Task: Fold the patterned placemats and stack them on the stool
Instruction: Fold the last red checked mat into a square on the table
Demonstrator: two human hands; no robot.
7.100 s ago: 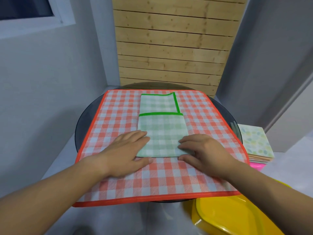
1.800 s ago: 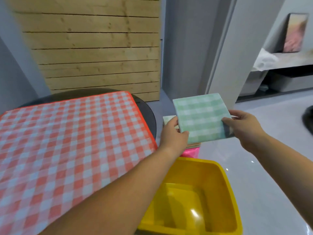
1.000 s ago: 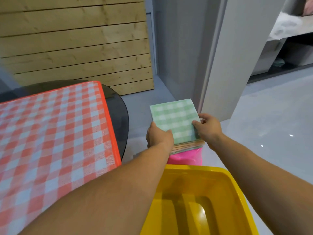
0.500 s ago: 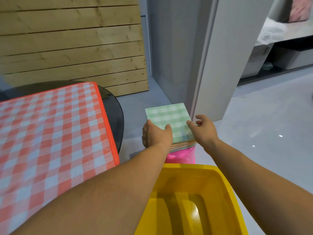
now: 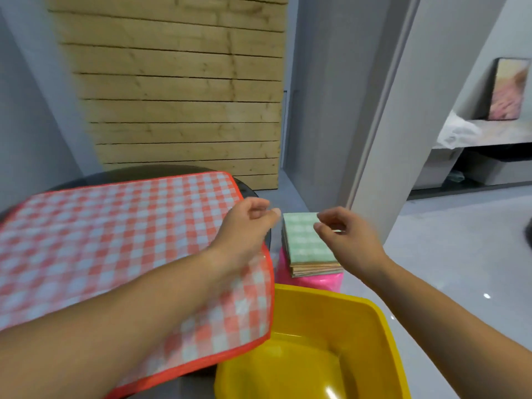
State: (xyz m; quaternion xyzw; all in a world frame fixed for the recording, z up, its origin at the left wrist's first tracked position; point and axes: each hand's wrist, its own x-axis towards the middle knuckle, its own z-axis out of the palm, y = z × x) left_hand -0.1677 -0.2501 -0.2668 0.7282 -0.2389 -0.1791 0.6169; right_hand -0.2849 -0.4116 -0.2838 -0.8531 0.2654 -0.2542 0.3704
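The folded green checked placemat (image 5: 305,240) lies on top of a stack of several folded placemats (image 5: 316,269) on the pink stool (image 5: 311,282), right of the table. My left hand (image 5: 247,226) hovers above the table's right edge, left of the stack, fingers loosely curled and holding nothing. My right hand (image 5: 342,234) hangs above the stack's right side, fingers loosely curled, also holding nothing. Neither hand touches the placemats.
A red-and-white checked cloth (image 5: 115,237) covers the round dark glass table (image 5: 253,191) on the left. A yellow plastic tub (image 5: 368,318) stands in front of the stool. A wooden slat panel, a grey wall and glossy floor lie behind.
Both hands have let go of the green placemat and lifted up and back from the stack. The view has swung left and up, bringing more of the table in.
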